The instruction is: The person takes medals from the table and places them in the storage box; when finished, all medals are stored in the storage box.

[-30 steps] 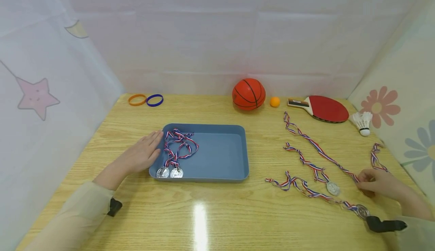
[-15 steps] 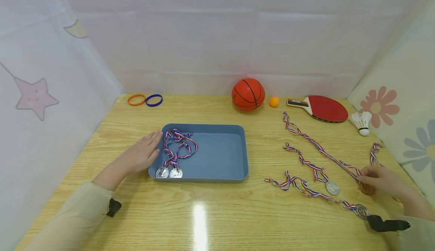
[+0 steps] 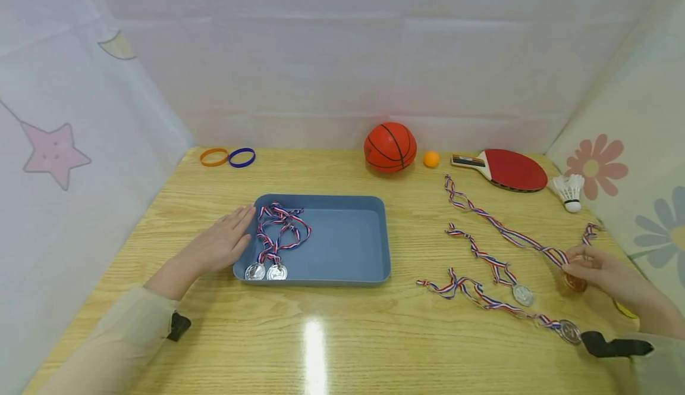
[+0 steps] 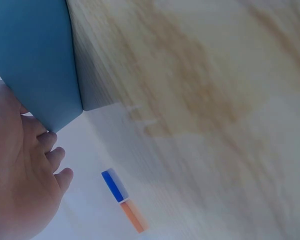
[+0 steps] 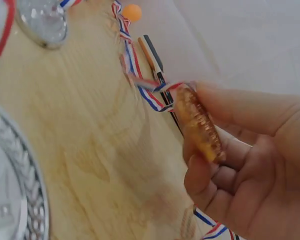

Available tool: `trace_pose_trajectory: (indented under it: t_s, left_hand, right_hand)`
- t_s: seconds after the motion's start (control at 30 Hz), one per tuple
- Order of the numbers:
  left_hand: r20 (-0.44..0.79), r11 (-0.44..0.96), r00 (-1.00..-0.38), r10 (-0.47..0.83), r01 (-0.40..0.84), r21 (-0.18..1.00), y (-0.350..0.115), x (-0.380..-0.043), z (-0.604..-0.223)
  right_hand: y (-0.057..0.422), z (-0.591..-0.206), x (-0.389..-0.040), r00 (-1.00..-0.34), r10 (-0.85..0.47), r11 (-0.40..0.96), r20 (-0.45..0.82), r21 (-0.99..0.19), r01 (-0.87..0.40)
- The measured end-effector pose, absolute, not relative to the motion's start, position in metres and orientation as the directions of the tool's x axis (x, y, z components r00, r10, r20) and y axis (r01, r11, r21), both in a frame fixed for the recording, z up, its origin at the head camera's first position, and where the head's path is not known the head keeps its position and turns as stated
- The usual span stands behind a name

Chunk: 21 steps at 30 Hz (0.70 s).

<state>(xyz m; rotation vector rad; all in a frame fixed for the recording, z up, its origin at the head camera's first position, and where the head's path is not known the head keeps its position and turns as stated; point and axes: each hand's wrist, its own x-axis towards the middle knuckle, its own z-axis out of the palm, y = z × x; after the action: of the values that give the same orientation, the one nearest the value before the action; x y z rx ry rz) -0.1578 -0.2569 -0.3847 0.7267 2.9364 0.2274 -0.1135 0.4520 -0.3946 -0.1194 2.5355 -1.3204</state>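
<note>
My right hand [image 3: 610, 277] pinches a bronze medal [image 5: 197, 122] between thumb and fingers, just above the table. Its red, white and blue ribbon [image 3: 497, 225] trails away toward the back of the table. My left hand [image 3: 220, 243] lies with straight fingers along the left wall of a blue-grey tray [image 3: 342, 246]. Inside that tray, at the left, are two silver medals [image 3: 276, 272] with tangled ribbons. On the table near my right hand lie a silver medal [image 3: 522, 295] and, closer to me, a darker silver one [image 3: 569, 332]. Both have ribbons stretching left.
Along the back stand a small basketball [image 3: 390, 147], an orange ball [image 3: 431, 159], a red table tennis bat [image 3: 514, 171] and a shuttlecock [image 3: 569, 193]. Orange [image 3: 214, 157] and blue wristbands [image 3: 242, 157] lie back left. Another ribbon [image 3: 590, 231] and a yellow edge [image 3: 625, 310] show beside my right hand.
My right hand has raised the bronze medal slightly and moved it away from me, and its ribbon has slackened and shifted. My left hand stays against the tray.
</note>
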Motion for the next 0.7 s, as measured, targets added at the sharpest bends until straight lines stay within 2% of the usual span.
trace_pose_trajectory:
  t_s: [0.1, 0.2, 0.37, 0.53, 0.7]
  left_hand:
    - [-0.068, 0.874, -0.879, 0.471, 0.455, 0.172, -0.257, -0.158, -0.385]
    - [-0.07, 0.874, -0.879, 0.471, 0.455, 0.171, -0.257, -0.157, -0.384]
    - [-0.07, 0.874, -0.879, 0.471, 0.455, 0.17, -0.257, -0.157, -0.384]
    - [-0.073, 0.875, -0.88, 0.47, 0.454, 0.169, -0.257, -0.157, -0.385]
    - [-0.072, 0.874, -0.879, 0.472, 0.456, 0.167, -0.257, -0.158, -0.384]
  right_hand:
    - [0.45, -0.392, -0.117, -0.962, -0.232, 0.402, -0.147, -0.914, 0.043]
    - [0.447, -0.389, -0.122, -0.948, -0.317, 0.141, -0.043, -0.99, -0.002]
    - [0.435, -0.379, -0.132, -0.916, -0.388, -0.192, 0.103, -0.981, -0.029]
    - [0.416, -0.366, -0.144, -0.877, -0.444, -0.349, 0.182, -0.937, -0.017]
    - [0.396, -0.352, -0.157, -0.873, -0.425, -0.375, 0.238, -0.925, -0.069]
